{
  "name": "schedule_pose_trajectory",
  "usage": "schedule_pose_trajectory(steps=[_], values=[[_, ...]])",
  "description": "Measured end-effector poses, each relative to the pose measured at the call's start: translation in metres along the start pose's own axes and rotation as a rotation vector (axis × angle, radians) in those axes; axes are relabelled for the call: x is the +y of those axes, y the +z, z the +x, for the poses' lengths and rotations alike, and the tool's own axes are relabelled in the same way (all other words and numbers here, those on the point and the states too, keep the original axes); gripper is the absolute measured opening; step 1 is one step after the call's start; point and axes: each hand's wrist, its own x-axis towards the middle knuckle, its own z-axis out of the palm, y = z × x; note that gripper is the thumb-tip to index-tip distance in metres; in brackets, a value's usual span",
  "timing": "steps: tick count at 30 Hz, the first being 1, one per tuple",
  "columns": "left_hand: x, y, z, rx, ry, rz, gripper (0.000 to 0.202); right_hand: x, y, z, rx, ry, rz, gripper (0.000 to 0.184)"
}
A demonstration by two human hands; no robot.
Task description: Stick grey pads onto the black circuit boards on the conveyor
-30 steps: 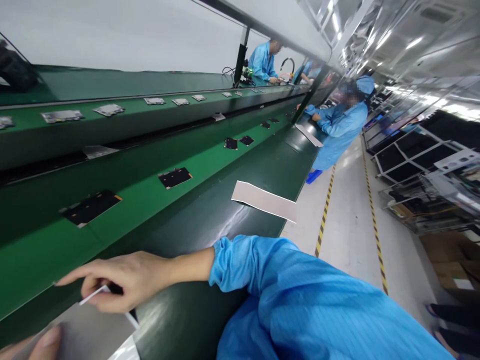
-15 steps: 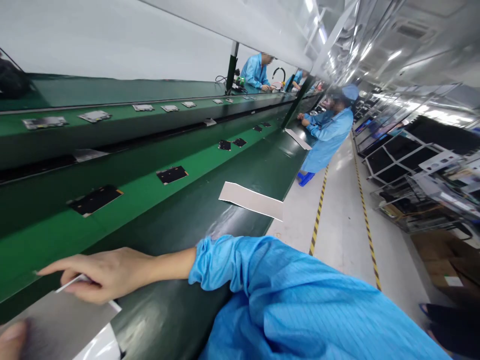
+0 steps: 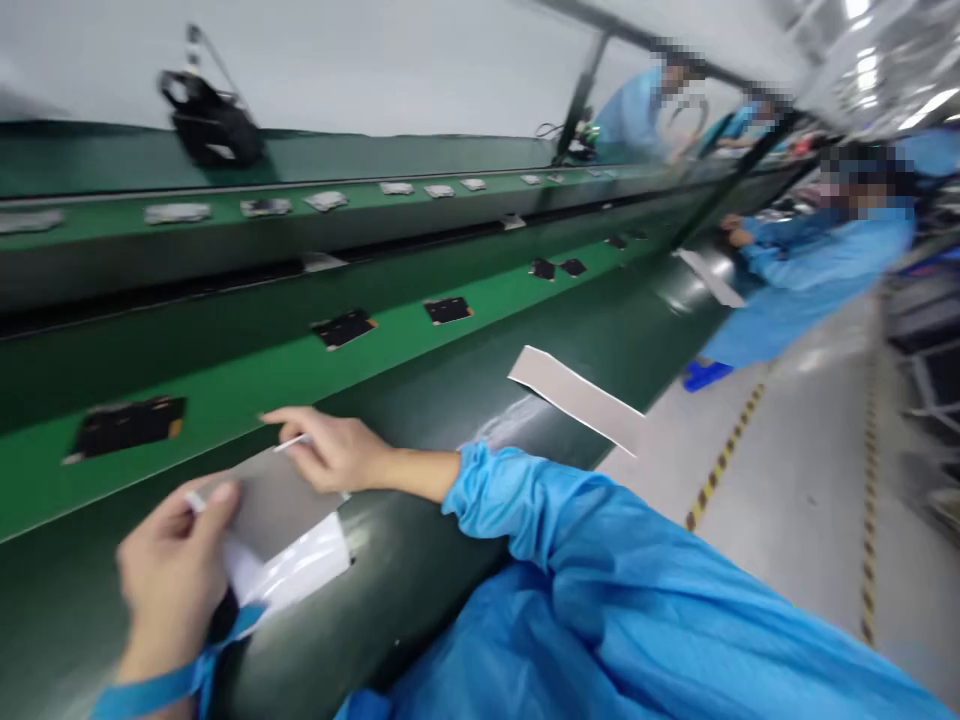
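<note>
item: grey sheet [image 3: 277,500] lying on the dark worktop [image 3: 450,400], right hand [image 3: 337,450] pinching its far edge, left hand [image 3: 176,570] gripping the near corner, clear film [image 3: 304,565] partly peeling, removal appearing unfinished.

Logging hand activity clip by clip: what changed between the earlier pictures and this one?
The view swung left, so the left hand, earlier only fingertips at the picture's edge, now shows whole, pinching the near edge of the grey sheet. The right hand stays at the sheet's far corner, pinching a thin white strip. The other grey sheet on the dark bench and the black boards on the green belt look unchanged.
</note>
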Motion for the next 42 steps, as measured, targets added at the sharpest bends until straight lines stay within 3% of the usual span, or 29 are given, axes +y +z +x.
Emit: schedule_pose_trajectory(steps=[2,5,10,18,31,42], values=[[-0.005,0.002,-0.001,0.085,-0.105,-0.117,0.053,-0.001,0.001,-0.006,0.018,0.012,-0.033,0.051],[-0.002,0.005,-0.008,0.101,-0.039,-0.215,0.056,-0.002,0.000,-0.012,0.056,-0.008,-0.043,0.049],[-0.002,0.012,-0.019,0.011,0.047,-0.296,0.055,-0.001,0.001,-0.019,0.096,0.010,-0.042,0.047],[-0.013,0.014,-0.019,0.055,0.135,-0.249,0.051,0.004,0.007,-0.023,0.190,-0.112,0.036,0.044],[-0.017,0.013,-0.017,0.084,0.253,-0.174,0.051,0.001,0.008,-0.021,0.175,-0.131,0.000,0.047],[-0.008,0.018,-0.018,0.103,0.283,-0.241,0.047,0.002,0.004,-0.022,0.171,-0.078,-0.029,0.049]])
